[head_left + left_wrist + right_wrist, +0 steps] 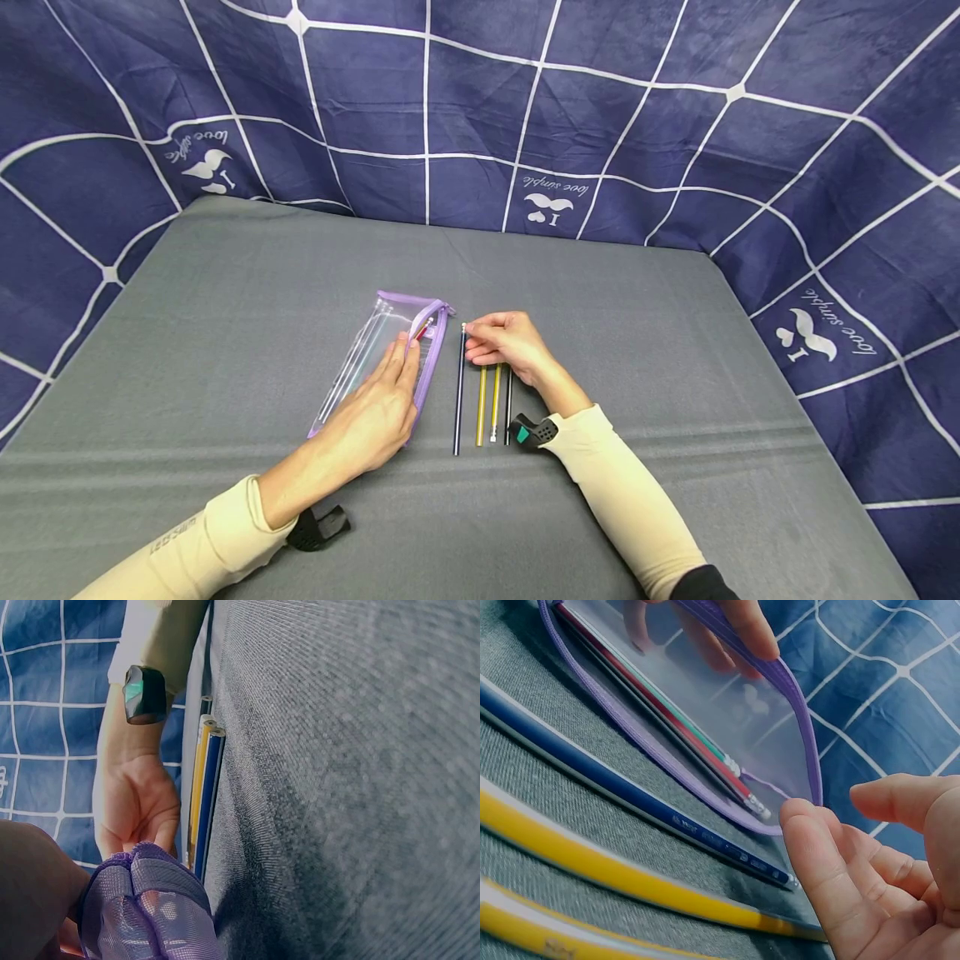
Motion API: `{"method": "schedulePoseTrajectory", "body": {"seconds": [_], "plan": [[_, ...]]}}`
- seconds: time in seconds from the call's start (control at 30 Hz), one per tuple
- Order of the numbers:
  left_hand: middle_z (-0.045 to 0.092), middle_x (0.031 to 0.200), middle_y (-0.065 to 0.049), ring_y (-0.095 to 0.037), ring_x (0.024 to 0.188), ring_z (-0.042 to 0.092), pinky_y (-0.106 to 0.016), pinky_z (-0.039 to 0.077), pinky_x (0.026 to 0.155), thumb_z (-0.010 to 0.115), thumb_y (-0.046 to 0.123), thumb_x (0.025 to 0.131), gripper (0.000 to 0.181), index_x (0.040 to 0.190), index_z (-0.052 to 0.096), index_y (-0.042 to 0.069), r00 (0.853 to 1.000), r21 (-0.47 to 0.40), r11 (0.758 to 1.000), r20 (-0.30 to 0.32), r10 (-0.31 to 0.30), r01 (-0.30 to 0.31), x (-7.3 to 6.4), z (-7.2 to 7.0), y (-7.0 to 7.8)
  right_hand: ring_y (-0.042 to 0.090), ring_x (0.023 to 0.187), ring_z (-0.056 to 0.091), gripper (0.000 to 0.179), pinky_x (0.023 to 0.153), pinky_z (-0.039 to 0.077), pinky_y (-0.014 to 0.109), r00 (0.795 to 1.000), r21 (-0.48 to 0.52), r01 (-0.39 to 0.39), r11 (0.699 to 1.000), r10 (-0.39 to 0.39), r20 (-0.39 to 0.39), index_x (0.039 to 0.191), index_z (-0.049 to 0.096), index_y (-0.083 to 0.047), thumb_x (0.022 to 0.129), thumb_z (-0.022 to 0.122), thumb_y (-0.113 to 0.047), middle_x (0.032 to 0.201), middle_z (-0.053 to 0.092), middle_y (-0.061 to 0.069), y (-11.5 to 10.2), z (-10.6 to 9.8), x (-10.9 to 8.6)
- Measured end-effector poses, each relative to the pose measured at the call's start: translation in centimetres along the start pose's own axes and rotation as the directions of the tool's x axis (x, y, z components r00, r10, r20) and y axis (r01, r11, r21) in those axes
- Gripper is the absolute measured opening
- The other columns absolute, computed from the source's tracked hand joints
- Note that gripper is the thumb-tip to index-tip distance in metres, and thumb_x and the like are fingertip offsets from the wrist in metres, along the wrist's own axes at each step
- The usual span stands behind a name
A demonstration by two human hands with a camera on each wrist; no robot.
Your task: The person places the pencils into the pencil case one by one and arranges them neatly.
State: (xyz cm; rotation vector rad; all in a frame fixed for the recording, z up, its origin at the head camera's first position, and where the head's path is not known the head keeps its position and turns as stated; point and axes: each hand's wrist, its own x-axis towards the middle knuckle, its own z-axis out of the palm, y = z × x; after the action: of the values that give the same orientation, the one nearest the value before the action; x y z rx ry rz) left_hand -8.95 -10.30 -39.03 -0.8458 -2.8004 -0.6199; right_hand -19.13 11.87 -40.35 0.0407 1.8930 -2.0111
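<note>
A clear pencil pouch (375, 354) with purple trim lies on the grey table (225, 292), several pencils inside it (667, 727). My left hand (401, 354) lies over the pouch and pinches its lifted purple edge (795, 720), which holds the mouth agape. Right of the pouch lie a blue pencil (458, 392), two yellow pencils (482, 404) and a dark one (508, 404), side by side. My right hand (468, 337) hovers at the blue pencil's far end (784, 876). Its thumb (817, 855) and forefinger are loosely curled, apart, with nothing between them.
A navy cloth with a white grid (525, 100) hangs round the table's back and sides. Each wrist wears a black camera mount (534, 432). Bare grey table stretches to the left, right and front of the pencils.
</note>
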Motion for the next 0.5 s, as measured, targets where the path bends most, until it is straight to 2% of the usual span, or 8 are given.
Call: {"method": "schedulePoseTrajectory", "body": {"seconds": [0.5], "plan": [[0.030, 0.148, -0.040, -0.051, 0.136, 0.035, -0.053, 0.033, 0.111, 0.064, 0.002, 0.085, 0.070, 0.143, 0.031, -0.021, 1.000, 0.011, 1.000, 0.004, 0.008, -0.008, -0.1, 0.0, -0.1, 0.014, 0.057, 0.069, 0.032, 0.057, 0.059, 0.025, 0.999, 0.013, -0.003, 1.000, 0.003, -0.035, 0.117, 0.056, 0.020, 0.092, 0.062, 0.000, 0.069, 0.067, 0.008, -0.2, -1.7, -0.4]]}}
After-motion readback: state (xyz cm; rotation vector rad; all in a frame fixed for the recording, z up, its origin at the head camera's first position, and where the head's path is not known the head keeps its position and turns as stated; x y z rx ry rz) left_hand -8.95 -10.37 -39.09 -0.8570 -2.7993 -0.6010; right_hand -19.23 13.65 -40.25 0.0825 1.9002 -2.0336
